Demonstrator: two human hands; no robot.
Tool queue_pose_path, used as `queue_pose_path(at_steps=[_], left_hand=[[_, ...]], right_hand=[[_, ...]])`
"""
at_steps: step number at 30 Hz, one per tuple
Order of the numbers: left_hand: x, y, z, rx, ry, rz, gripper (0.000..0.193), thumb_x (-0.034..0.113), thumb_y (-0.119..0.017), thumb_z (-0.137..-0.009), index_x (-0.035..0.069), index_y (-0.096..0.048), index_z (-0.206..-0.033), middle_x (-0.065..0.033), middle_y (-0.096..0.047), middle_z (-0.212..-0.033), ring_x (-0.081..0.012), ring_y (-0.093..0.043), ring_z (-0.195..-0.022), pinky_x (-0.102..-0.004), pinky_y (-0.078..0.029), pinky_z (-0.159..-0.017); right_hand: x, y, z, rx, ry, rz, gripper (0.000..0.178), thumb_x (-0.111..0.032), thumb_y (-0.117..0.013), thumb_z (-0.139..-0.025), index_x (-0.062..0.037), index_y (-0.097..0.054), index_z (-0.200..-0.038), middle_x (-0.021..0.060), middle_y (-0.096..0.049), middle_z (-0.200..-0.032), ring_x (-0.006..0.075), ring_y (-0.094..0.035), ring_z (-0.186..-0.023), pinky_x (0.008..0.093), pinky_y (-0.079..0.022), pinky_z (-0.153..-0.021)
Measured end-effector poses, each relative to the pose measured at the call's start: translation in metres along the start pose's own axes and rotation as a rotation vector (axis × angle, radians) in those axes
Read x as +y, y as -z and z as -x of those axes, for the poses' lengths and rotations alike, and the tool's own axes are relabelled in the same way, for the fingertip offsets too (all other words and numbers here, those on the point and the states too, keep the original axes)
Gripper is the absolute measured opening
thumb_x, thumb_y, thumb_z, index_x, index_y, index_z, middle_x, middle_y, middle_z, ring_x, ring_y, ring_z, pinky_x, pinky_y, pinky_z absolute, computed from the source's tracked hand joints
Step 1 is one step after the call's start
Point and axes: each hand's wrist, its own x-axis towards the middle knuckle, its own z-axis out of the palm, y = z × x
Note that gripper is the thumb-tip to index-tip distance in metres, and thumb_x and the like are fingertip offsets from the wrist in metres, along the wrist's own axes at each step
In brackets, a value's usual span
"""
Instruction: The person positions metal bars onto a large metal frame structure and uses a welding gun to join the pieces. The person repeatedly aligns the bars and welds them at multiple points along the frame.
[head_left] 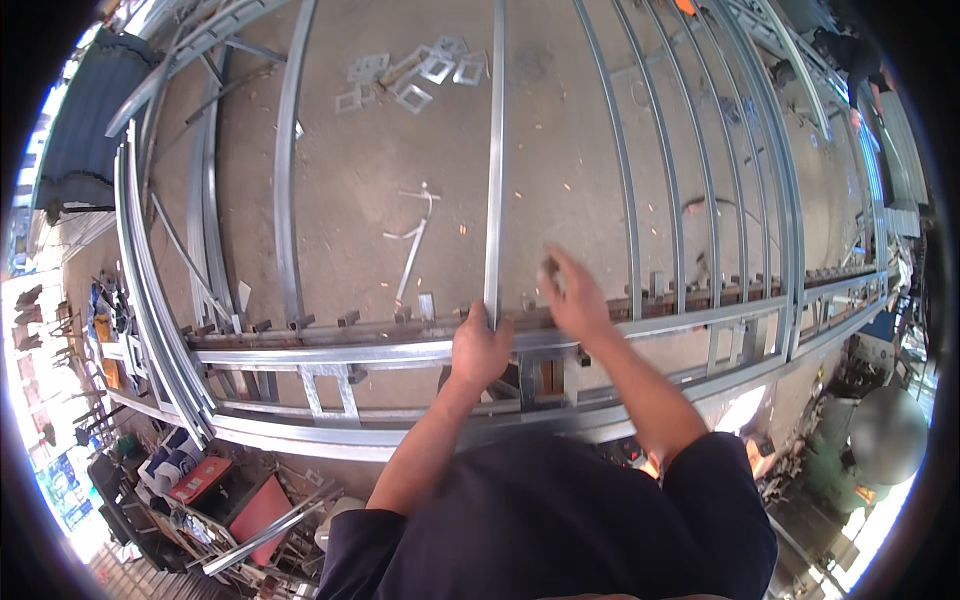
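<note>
My left hand is closed around the near end of a long, straight metal tube, which runs away from me across the frame. That end lies by the near rail, a shiny metal bar going left to right. Off to the right of the tube, my right hand hangs above the rail with its fingers apart, slightly smeared by motion. I see nothing held in it. Several short brown metal stubs stand in a row along the rail's far side.
More parallel metal bars cross the frame at right. Square metal plates lie on the concrete floor. Long profiles are stacked at left. A red-topped box stands at lower left, a green tank at lower right. Another person bends at far right.
</note>
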Motion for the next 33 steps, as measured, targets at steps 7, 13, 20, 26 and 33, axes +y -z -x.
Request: queue_pose_path(at_steps=[7,13,20,26,33], left_hand=[[0.02,-0.023,-0.041,0.033,-0.029,-0.07,0.04,0.031,-0.066,-0.095,-0.005,-0.054,-0.105,-0.0333,-0.068,-0.086,-0.0541,-0.067,-0.087,-0.058,-0.052,-0.078],[0.027,-0.062,-0.043,-0.042,-0.016,-0.132,0.049,0.032,-0.063,-0.096,-0.004,-0.047,-0.126,-0.0334,-0.07,-0.094,-0.0545,-0.068,-0.089,-0.0601,-0.054,-0.079],[0.046,-0.071,-0.103,-0.239,0.002,-0.319,0.057,0.049,-0.058,-0.1,-0.001,-0.046,-0.123,-0.0311,-0.072,-0.1,-0.0499,-0.07,-0.094,-0.0588,-0.056,-0.08],[0.046,-0.115,-0.149,-0.359,-0.039,-0.354,0.058,0.051,-0.052,-0.104,-0.004,-0.046,-0.122,-0.0316,-0.071,-0.108,-0.0518,-0.068,-0.104,-0.0589,-0.053,-0.09],[0.069,-0.155,-0.154,-0.48,0.09,-0.383,0.067,0.056,-0.041,-0.107,-0.005,-0.036,-0.134,-0.0305,-0.068,-0.125,-0.051,-0.064,-0.119,-0.0553,-0.049,-0.103]], right_hand=[[0.045,0.009,0.088,0.026,-0.164,-0.069,0.046,-0.025,-0.067,-0.1,-0.0047,-0.059,-0.141,0.0213,-0.069,-0.127,0.0393,-0.065,-0.12,0.0453,-0.052,-0.101],[0.063,0.037,0.127,0.106,-0.388,-0.255,0.041,-0.019,-0.066,-0.101,-0.0013,-0.062,-0.137,0.0213,-0.072,-0.12,0.0392,-0.068,-0.114,0.0454,-0.053,-0.099],[0.101,0.03,0.167,0.289,-0.22,0.043,0.029,-0.012,-0.065,-0.099,-0.0006,-0.067,-0.127,0.0209,-0.072,-0.118,0.0408,-0.065,-0.112,0.0472,-0.051,-0.099],[0.142,0.016,0.215,0.275,-0.16,0.203,0.034,-0.013,-0.067,-0.095,-0.0045,-0.065,-0.128,0.0165,-0.068,-0.121,0.0385,-0.063,-0.111,0.0487,-0.05,-0.096],[0.132,0.012,0.208,0.238,-0.15,0.326,0.035,-0.02,-0.069,-0.094,-0.0093,-0.066,-0.127,0.0108,-0.069,-0.121,0.035,-0.064,-0.11,0.047,-0.05,-0.095]])
